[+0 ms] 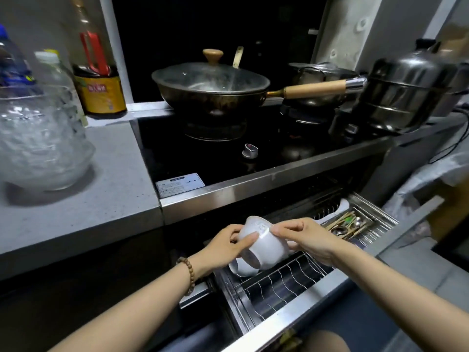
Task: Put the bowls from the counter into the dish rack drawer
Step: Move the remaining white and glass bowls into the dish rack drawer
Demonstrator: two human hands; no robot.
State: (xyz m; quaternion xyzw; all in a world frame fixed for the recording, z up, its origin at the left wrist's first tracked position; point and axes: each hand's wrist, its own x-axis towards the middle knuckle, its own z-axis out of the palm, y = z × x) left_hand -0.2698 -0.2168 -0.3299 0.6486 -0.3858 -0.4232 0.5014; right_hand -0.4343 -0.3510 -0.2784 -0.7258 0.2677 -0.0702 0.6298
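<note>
In the head view, a second white bowl (pixel 239 268) sits mostly hidden beneath the held one. Both hands grip a smooth white ceramic bowl (pixel 264 243) over the pulled-out steel wire dish rack drawer (pixel 284 283), tipped on its side, foot ring facing lower left. The left hand (pixel 223 247) and the right hand (pixel 307 237) pinch its sides.

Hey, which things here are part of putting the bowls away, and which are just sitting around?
Part of the job: white bowl held by left hand and right hand; second white bowl already in the rack; dish rack drawer.

Just lying about: lidded wok, steamer pot, sauce bottle, glass bowl, cutlery tray.
</note>
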